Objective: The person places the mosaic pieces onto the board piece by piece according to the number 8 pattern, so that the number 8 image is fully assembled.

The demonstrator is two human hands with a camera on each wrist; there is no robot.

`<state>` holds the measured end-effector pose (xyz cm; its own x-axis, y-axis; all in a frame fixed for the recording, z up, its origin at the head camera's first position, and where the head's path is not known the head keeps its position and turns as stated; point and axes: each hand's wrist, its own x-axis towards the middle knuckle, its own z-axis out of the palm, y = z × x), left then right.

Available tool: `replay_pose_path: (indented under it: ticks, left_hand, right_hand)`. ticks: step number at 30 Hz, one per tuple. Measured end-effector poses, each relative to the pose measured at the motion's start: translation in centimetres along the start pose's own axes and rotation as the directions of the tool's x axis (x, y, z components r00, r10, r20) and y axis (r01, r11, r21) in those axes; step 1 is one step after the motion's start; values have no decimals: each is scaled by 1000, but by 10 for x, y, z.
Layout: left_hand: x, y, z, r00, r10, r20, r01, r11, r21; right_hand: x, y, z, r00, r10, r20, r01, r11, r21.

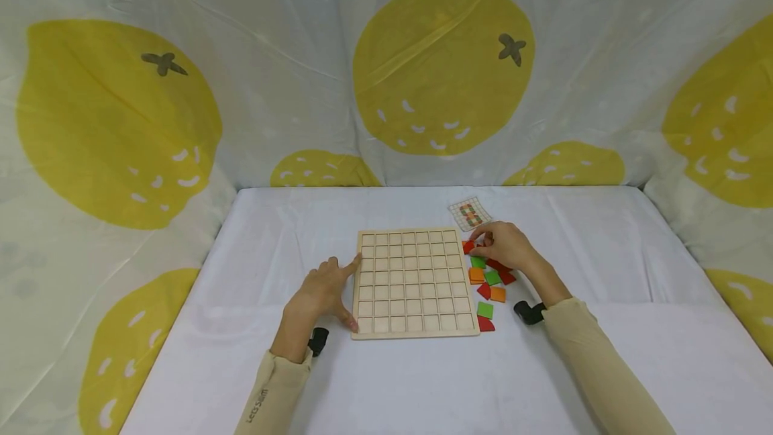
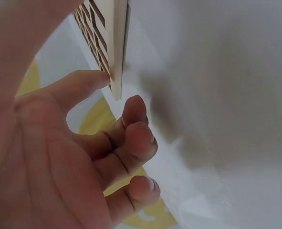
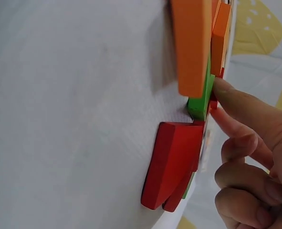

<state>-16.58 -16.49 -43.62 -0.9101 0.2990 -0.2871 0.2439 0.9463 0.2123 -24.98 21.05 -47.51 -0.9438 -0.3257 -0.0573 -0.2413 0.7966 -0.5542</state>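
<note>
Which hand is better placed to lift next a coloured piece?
Probably the right hand: its thumb and index finger are at a red piece, beside other coloured pieces. The left hand touches the left edge of the board, away from them.

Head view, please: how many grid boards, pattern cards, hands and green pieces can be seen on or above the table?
Grid boards: 1
Pattern cards: 1
Hands: 2 (left hand, right hand)
Green pieces: 3 showing; the right hand may hide more
Total: 7 in sight
</note>
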Motion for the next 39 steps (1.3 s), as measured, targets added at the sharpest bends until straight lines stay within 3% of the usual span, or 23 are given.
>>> replay_pose_path:
  ticks: [7, 15, 23, 32, 39]
  left_hand:
    - [1, -4, 2, 998, -20, 52, 25, 995, -93]
    - [3, -7, 3, 996, -27, 84, 40, 985, -165]
    - [4, -10, 3, 995, -26, 97, 43, 983, -179]
    - [2, -8, 3, 996, -22, 82, 36, 983, -180]
    - [3, -9, 3, 996, -18, 82, 34, 979, -202]
  right_hand:
    - [-2, 3, -2, 998, 45, -40, -46, 998, -40]
    - [-3, 9, -4, 999, 34, 13, -35, 999, 34]
    - [-3, 9, -3, 998, 68, -16, -67, 995, 68]
    - [0, 11, -2, 999, 46, -12, -44, 989, 141]
    - [2, 13, -3, 995, 87, 44, -94, 978, 188]
